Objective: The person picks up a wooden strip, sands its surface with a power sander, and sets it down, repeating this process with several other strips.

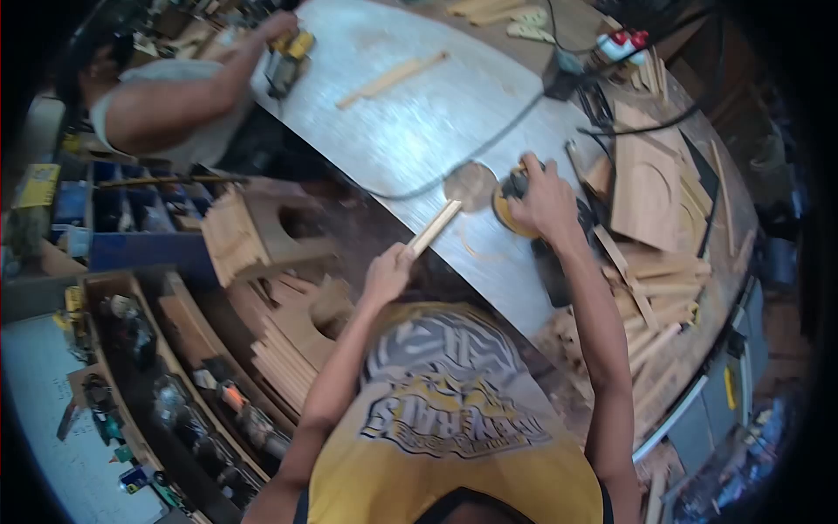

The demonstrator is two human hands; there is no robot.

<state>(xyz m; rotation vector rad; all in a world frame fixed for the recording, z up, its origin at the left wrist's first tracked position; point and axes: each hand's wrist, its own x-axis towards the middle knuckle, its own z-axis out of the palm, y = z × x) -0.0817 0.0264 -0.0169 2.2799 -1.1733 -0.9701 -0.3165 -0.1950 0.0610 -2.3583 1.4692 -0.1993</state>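
My left hand (389, 272) is closed around the lower end of a narrow wooden strip (434, 229), whose far end reaches over the edge of the metal-topped table (393, 131). On the table to the right, my right hand (546, 201) grips a yellow and black orbital sander (504, 210) from above. A round brown disc (470, 185) lies between the strip's tip and the sander. Farther up the tabletop rests another thin wooden strip (393, 79). The sander's underside is hidden.
A co-worker (175, 100) at upper left holds a yellow power tool (290, 61) on the table. A black cable (489, 144) crosses the tabletop. Wood pieces (655, 279) pile up at right, near a panel with a round recess (646, 188). Tool trays (166, 384) stand at lower left.
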